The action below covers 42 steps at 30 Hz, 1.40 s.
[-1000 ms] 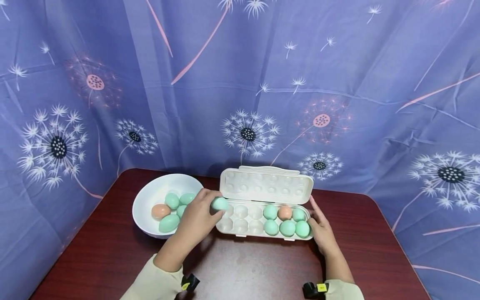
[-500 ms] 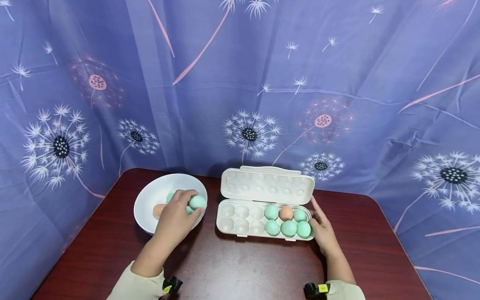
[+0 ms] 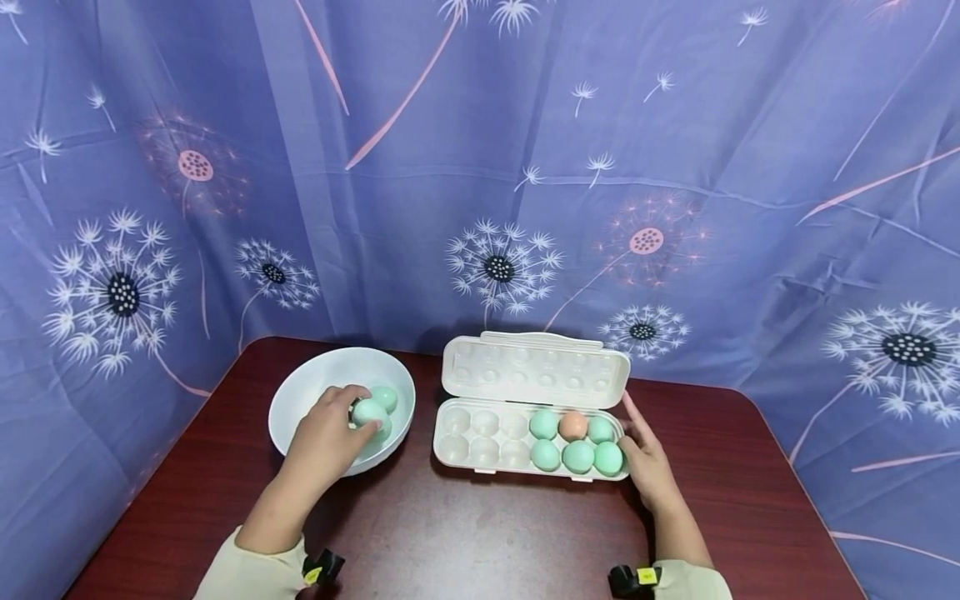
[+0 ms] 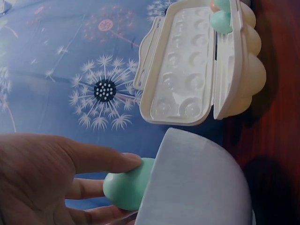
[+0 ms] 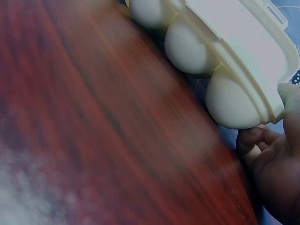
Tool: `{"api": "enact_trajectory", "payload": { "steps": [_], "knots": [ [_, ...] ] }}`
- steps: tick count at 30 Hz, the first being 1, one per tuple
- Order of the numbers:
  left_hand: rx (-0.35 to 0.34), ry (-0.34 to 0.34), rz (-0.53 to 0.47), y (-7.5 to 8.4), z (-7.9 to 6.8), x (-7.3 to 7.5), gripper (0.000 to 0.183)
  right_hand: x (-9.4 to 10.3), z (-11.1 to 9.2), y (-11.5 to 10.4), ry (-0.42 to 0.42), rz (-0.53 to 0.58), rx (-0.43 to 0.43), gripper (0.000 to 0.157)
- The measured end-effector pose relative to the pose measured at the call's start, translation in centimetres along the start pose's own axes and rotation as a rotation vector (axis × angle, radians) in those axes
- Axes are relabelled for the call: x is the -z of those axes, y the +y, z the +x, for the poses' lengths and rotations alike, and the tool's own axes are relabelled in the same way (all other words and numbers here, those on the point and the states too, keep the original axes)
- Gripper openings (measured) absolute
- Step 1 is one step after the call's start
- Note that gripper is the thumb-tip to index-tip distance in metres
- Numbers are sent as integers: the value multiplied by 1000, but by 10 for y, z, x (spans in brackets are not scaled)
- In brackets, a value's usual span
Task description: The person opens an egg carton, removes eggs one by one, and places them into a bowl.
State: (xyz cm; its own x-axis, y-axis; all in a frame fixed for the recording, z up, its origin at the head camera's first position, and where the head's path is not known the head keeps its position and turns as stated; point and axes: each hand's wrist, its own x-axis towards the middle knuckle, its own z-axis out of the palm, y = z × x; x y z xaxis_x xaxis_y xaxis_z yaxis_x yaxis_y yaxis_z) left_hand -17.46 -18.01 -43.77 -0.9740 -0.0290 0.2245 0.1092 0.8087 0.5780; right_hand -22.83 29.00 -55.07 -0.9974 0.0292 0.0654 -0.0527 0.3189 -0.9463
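Along twelve o'clock, from far left to far right, we see a blue curtain (image 3: 405, 217) printed with dandelions, behind a dark red table (image 3: 480, 533). Leftward on the table, toward nine o'clock, we find a white bowl (image 3: 296, 400). The left hand (image 3: 322, 433) reaches into it from seven o'clock, thumb and fingers clamped on a green egg (image 3: 368, 413). That egg is just right of the bowl's middle, toward three o'clock; in the left wrist view, the rim hides part of it. A second egg (image 3: 387, 397) shows past it, between two and three, and a third egg (image 3: 383, 431) at four, both green.

At the bowl's three o'clock, apart from it, we have a carton (image 3: 483, 470), its lid (image 3: 536, 392) raised at twelve. Six eggs sit in its right half: orange egg (image 3: 573, 425) at the middle of the back three, and five green ones. At the carton's four o'clock, the right hand (image 3: 648, 467) touches its end, index finger along the lid; whether that hand is clamped on it, we cannot tell.
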Motion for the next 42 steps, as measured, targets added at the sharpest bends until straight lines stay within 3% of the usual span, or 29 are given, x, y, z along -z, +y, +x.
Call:
{"api": "enact_trajectory", "payload": {
  "steps": [9,22,36,42],
  "knots": [
    [5,-80,38,-13,4,7,37,-1,-1,-2,-4,3,13,73],
    [11,-191,23,-20,9,1,35,0,0,2,6,0,-3,73],
    [-15,-213,20,-24,10,-4,41,0,1,1,-2,6,-11,74],
    [-35,-197,50,-24,7,-6,34,0,1,1,-4,6,-25,74]
  ]
}}
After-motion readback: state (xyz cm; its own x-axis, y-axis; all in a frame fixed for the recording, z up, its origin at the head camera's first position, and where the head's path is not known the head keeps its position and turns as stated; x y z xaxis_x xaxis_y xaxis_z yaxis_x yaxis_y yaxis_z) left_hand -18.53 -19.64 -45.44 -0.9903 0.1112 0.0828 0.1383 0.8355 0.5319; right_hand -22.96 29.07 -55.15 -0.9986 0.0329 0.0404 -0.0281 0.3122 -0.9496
